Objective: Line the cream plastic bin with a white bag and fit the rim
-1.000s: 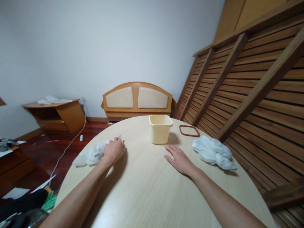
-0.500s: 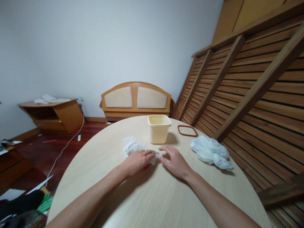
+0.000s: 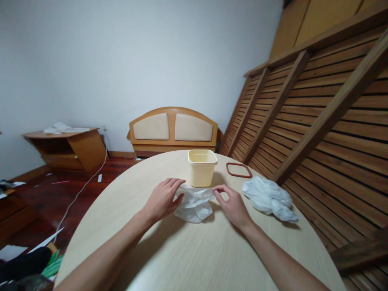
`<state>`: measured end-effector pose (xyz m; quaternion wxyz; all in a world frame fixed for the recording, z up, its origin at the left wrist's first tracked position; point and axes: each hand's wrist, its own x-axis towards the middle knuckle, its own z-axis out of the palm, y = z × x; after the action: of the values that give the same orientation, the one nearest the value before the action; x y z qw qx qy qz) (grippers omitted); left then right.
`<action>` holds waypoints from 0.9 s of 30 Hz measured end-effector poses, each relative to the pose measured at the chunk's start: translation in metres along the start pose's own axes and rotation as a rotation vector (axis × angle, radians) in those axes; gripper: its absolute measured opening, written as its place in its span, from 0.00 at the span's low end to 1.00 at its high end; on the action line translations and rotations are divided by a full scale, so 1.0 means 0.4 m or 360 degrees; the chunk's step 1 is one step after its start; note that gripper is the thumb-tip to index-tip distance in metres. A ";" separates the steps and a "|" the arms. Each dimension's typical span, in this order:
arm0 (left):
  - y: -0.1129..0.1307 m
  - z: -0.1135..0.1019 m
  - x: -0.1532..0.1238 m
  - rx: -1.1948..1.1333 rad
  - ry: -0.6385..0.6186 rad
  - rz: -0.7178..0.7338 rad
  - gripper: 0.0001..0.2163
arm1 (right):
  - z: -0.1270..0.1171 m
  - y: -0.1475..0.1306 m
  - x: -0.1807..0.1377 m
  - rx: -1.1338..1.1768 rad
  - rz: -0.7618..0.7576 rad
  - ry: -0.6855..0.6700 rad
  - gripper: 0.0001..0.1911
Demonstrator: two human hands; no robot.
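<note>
A thin white plastic bag (image 3: 194,208) hangs crumpled just over the table, in front of the pale yellow bin (image 3: 201,174). My right hand (image 3: 233,206) pinches the bag's upper right corner between thumb and fingertips. At the bag's left end, my left hand (image 3: 163,198) has thumb and fingers apart, with the bag's edge lying between them. The bin stands upright without a liner, its mouth facing up. To its right lies a reddish-brown rounded frame (image 3: 239,175), flat on the table.
A bundled heap of white plastic bags (image 3: 269,198) sits near the right edge of the round wooden table (image 3: 194,258). Slatted wooden panels (image 3: 327,133) lean close by on the right. Behind the table stands a headboard (image 3: 172,144); a low cabinet (image 3: 65,149) is at the left.
The white bag has moved rightward and been spread out between my hands. My left hand has shifted left and opened; my right hand has taken hold of the bag's corner.
</note>
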<state>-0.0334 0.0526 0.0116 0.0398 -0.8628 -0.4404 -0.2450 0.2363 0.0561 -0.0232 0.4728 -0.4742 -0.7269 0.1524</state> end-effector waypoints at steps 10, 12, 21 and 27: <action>-0.034 0.002 0.011 -0.0746 0.0154 -0.0700 0.09 | -0.013 -0.014 -0.009 -0.0300 -0.0431 0.0073 0.07; -0.037 0.004 0.017 -0.0974 0.0238 -0.0787 0.09 | -0.014 -0.030 -0.018 -0.0407 -0.0606 -0.0109 0.07; -0.018 -0.007 0.032 -0.1466 0.0189 -0.0976 0.18 | 0.014 -0.034 -0.033 -0.0594 -0.0842 -0.0464 0.12; 0.004 -0.025 0.032 -0.1702 0.0154 -0.1050 0.21 | 0.020 -0.039 -0.030 -0.0561 -0.0881 -0.0526 0.07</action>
<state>-0.0295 0.0583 0.0264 -0.4550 -0.5700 -0.4977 -0.4695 0.2223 0.0399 -0.0234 0.2835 -0.3028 -0.9093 -0.0343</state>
